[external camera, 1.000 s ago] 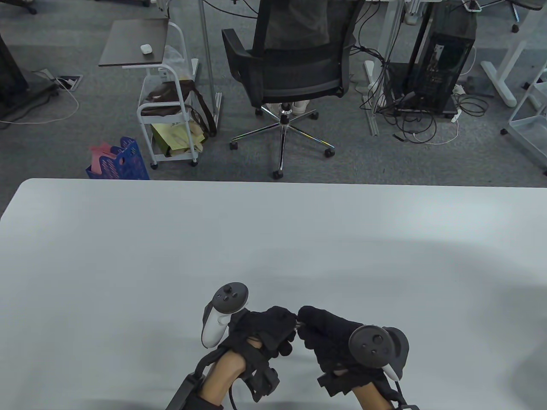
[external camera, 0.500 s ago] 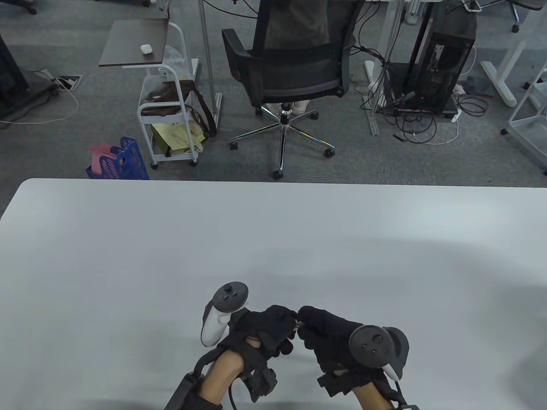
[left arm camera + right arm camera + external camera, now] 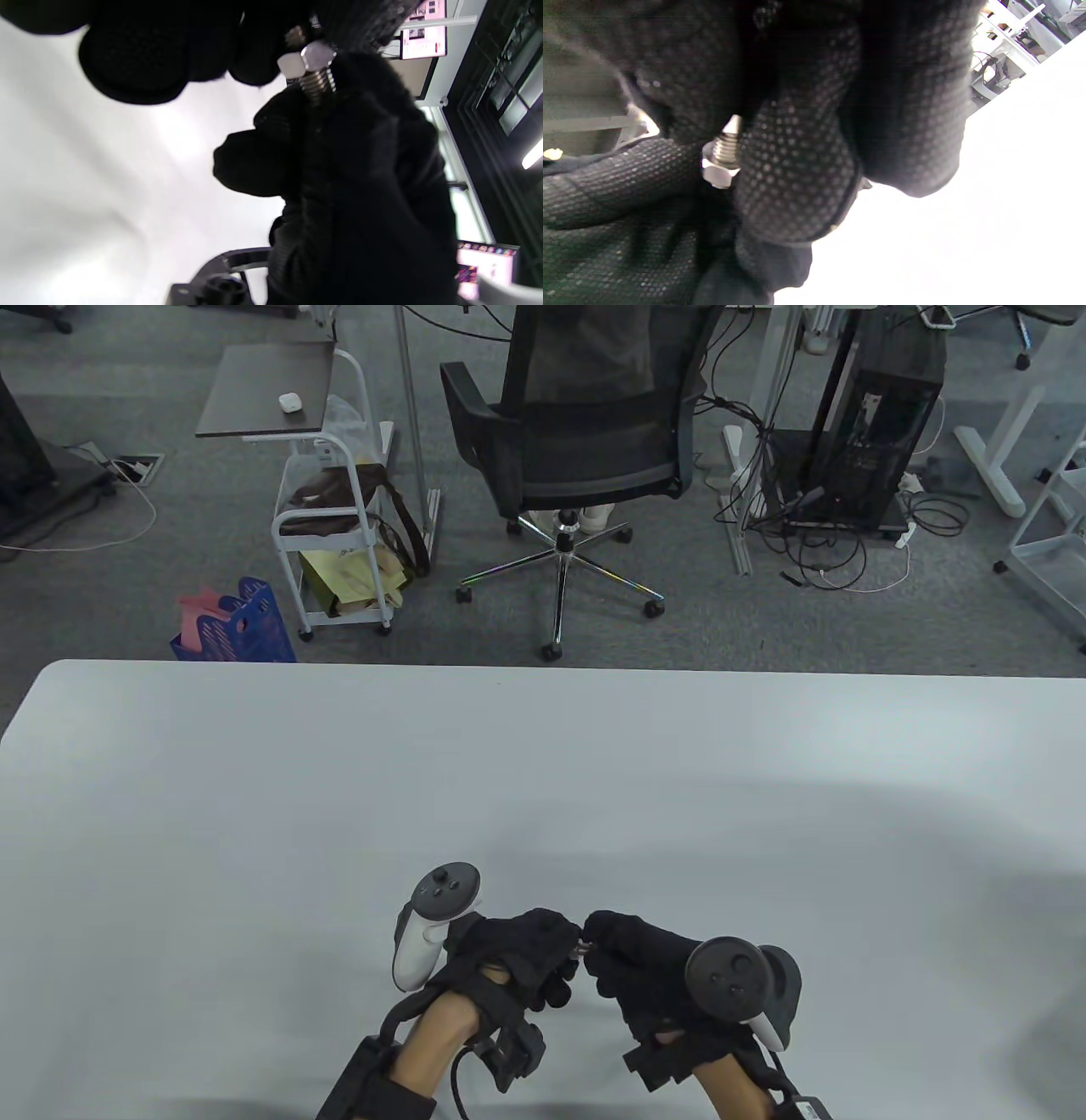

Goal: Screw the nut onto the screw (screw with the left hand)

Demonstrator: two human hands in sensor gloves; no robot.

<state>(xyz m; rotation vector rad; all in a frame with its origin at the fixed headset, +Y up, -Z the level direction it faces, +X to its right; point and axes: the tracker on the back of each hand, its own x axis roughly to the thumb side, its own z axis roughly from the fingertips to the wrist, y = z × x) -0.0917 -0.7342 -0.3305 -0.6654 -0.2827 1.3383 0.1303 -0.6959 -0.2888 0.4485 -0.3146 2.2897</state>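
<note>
My two gloved hands meet fingertip to fingertip low over the white table (image 3: 254, 814). My left hand (image 3: 517, 954) pinches a silver hex nut (image 3: 307, 61) that sits on the thread of a silver screw (image 3: 319, 82). My right hand (image 3: 640, 971) grips the screw, and its fingers hide most of the shank. In the right wrist view the nut (image 3: 717, 174) sits below a short stretch of bare thread on the screw (image 3: 726, 146), between my right fingers (image 3: 797, 169) and a left-hand finger (image 3: 606, 186). In the table view only a glint of the metal (image 3: 582, 947) shows.
The table's near edge is just below my wrists. Beyond the far edge stand an office chair (image 3: 585, 432), a small white cart (image 3: 339, 526) and a blue basket (image 3: 242, 623) on the floor.
Both hands have shifted slightly left and a little nearer while still joined at the fingertips. The left hand's tracker has tipped further left. The grips are unchanged.
</note>
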